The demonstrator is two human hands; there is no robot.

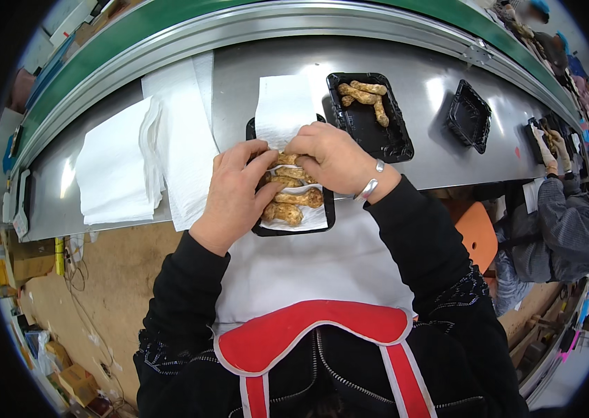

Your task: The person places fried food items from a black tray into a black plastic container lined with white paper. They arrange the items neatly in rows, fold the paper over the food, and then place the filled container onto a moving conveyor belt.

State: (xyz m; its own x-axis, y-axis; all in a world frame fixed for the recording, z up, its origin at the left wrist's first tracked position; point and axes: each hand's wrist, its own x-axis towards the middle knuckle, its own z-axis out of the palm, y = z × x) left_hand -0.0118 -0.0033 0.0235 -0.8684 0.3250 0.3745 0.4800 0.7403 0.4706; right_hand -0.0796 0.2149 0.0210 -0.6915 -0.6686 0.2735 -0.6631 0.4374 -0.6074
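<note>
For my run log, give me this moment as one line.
Left hand: at brown pieces; right hand: same; black tray: white paper under pieces; second tray: more pieces; paper stack: left.

Metal bench (235, 90) with white sheets (117, 164), black trays (371, 136)

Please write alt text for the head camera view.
A person's left hand and right hand touch knobbly brown pieces in a paper-lined black tray at a metal table. To the right are a second tray with more pieces and a third tray; white sheets lie left.
</note>
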